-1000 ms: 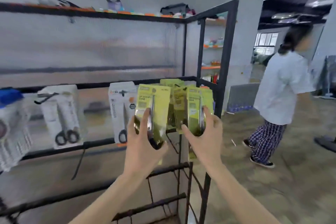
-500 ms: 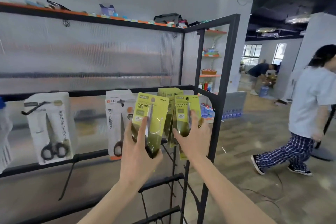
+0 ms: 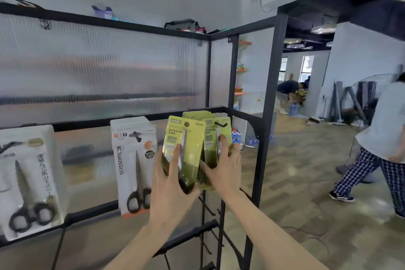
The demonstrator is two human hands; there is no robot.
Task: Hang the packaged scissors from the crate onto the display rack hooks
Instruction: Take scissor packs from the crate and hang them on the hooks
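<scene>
Head view, left hand: the left hand (image 3: pixel 173 178) grips a yellow-green scissors pack (image 3: pixel 183 144) from below, fingers curled up its front and thumb at its right edge, holding it upright in front of the display rack (image 3: pixel 271 103).
Head view, right hand: the right hand (image 3: pixel 223 169) holds the hanging yellow-green packs (image 3: pixel 215 136) just right of the first, fingers spread up their front, thumb tucked against their lower left edge.
Held pack: its top hole sits level with the rack's middle crossbar; whether it is on a hook cannot be told.
Hanging packs: a black hook (image 3: pixel 220 124) pokes through the top of the front one.
Rack, left part: a white pack with orange trim (image 3: pixel 133 166) hangs just left of the held pack, and another white scissors pack (image 3: pixel 28 182) hangs well apart, nearer the left edge.
Background: a person in checked trousers (image 3: pixel 381 155) stands at right; another bends over far back.
</scene>
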